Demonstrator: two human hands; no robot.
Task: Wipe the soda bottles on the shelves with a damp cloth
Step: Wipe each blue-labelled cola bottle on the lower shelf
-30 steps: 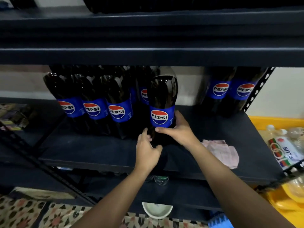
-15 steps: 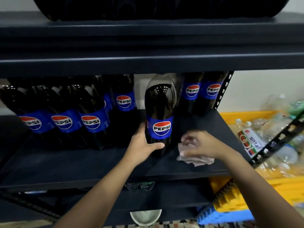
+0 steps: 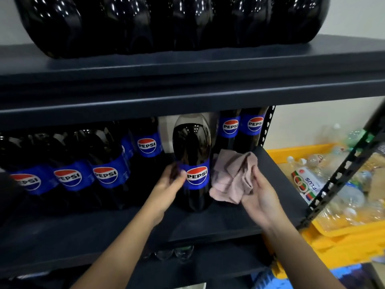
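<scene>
Far left of the middle shelf (image 3: 125, 230): the row of Pepsi bottles (image 3: 108, 163) stands upright, labels forward, untouched by either hand. I read these as not yet wiped, though I cannot verify that from surface sheen alone.

Centre: one bottle (image 3: 192, 163) stands apart from the row, nearer the shelf's front edge. My left hand (image 3: 166, 188) is wrapped round its lower body at label height, thumb across the front beside the logo; a firm steadying grip, as it was half a second ago.

Right of the bottle: the change. The pink cloth (image 3: 231, 176), which lay flat on the shelf a second ago and was just being gathered half a second ago, is now lifted clear of the shelf. My right hand (image 3: 260, 195) has it bunched, fingers curled over one edge, palm turned up; the loose part hangs just beside the bottle, possibly brushing its label.

Judgement: pick-up done; wiping of this bottle not yet started, next stroke should go onto its shoulder.

Far right: yellow crate (image 3: 343, 243) of clear plastic bottles, not involved.
</scene>
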